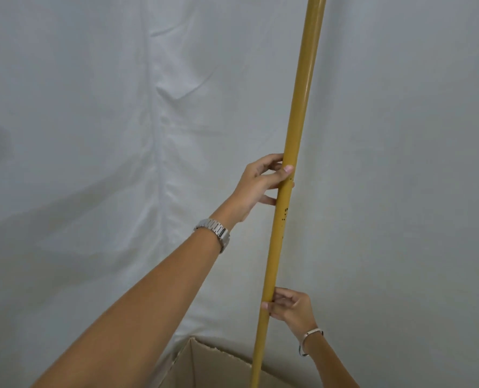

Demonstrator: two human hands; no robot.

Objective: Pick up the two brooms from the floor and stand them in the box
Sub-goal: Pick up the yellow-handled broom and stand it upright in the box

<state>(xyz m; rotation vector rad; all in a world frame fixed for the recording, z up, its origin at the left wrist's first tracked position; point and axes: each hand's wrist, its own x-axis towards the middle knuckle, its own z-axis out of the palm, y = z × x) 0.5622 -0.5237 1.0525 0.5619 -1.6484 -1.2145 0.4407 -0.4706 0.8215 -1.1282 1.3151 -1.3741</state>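
Observation:
A long yellow broom handle (297,121) stands almost upright, running from the top edge down to the bottom edge, where it passes in front of the open cardboard box (216,362). My left hand (260,183), with a metal watch on the wrist, grips the handle at mid height. My right hand (288,306), wearing a thin bracelet, holds the same handle lower down, just above the box. The broom's head is out of view below. Only one broom shows.
A wrinkled white cloth backdrop (120,135) fills the whole view behind the broom and the box. The box's back rim and left flap show at the bottom edge.

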